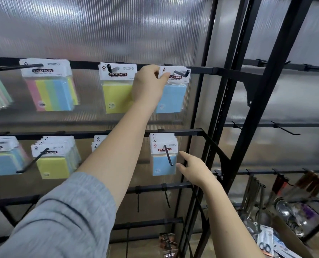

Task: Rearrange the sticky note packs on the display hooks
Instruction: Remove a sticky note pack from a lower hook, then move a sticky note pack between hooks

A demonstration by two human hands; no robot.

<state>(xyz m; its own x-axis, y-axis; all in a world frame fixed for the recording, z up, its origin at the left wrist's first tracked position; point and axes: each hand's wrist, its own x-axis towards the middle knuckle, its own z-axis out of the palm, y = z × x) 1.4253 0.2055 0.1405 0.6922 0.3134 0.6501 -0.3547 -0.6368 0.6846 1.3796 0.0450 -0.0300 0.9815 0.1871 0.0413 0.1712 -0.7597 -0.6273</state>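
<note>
- Your left hand (147, 84) is up at the top rail, thumb and fingers pinching the white header card of the top blue pack (173, 90). You've got it by the card bc that's where the hole is, so you control how it rides on the top hook (182, 73).
- That pack hangs on the hook, at the far right of the row, just beside the yellow pack (115, 90). Can't tell if you're sliding it on or off.
- Your right hand (190, 168) is lower, fingers loose and spread, gripping nothing. Fingertips sit just beside the lower blue stack (163, 157) on its lower hook (168, 155); contact unclear. Prob staged there as the next src or dest.
- Packs are sorted by colour per hook: multicolour pack (50, 86) top left, yellow stack (52, 161) below.
- Watch the upturned hook tip: lift the card over it, else the hole tears.
</note>
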